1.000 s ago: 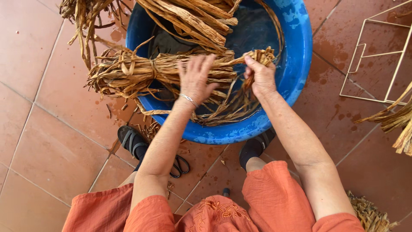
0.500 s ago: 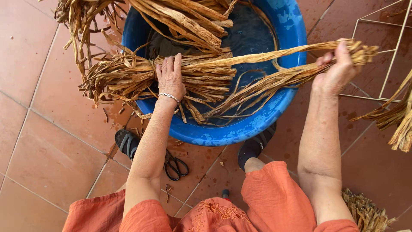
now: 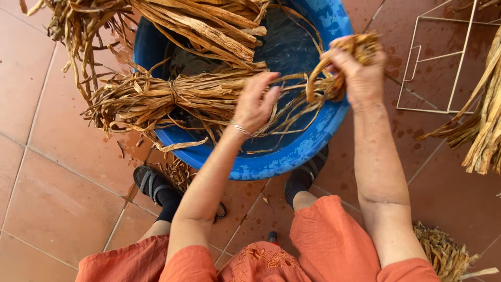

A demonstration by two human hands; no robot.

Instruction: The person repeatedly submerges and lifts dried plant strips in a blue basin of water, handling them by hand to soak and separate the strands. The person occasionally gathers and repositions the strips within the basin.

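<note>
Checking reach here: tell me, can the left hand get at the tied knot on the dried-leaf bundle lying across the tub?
Probably yes. The left hand rests on the bundle, and the knot lies uncovered just along it, nothing between.

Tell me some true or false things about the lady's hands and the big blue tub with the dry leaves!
1. The right hand grips the bent end of a bundle of dried leaf strips. True.
2. The blue tub stands on a wooden table. False: it sits on the tiled floor.
3. The left hand is open over the bundle, fingers spread. True.
4. The bundle lies loose with nothing tied round it. False: a strip is knotted around its middle.
5. A white wire rack lies on the floor beside the tub. True.
6. The person's feet are bare. False: they wear dark sandals and socks.
</note>
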